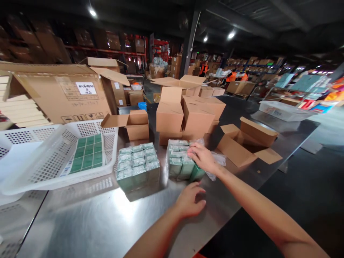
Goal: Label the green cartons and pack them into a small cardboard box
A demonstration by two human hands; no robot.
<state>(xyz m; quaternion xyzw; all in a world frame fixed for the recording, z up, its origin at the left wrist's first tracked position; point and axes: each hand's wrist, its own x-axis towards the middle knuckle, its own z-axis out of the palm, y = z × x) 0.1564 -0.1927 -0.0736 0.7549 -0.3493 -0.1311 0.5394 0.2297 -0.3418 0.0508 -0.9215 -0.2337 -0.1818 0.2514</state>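
Note:
Two plastic-wrapped packs of small green boxes sit on the steel table (113, 215). My right hand (202, 157) rests on top of the right pack (180, 161), fingers spread over its torn clear wrap (219, 159). My left hand (189, 200) lies flat on the table just in front of that pack, holding nothing. The left pack (138, 165) stands untouched beside it.
A white perforated basket (53, 161) with several green boxes lies tilted at left, before a large open carton (53, 93). Small brown cartons (188, 114) are stacked behind the packs; an open flat one (247, 141) lies right. People in orange work far back.

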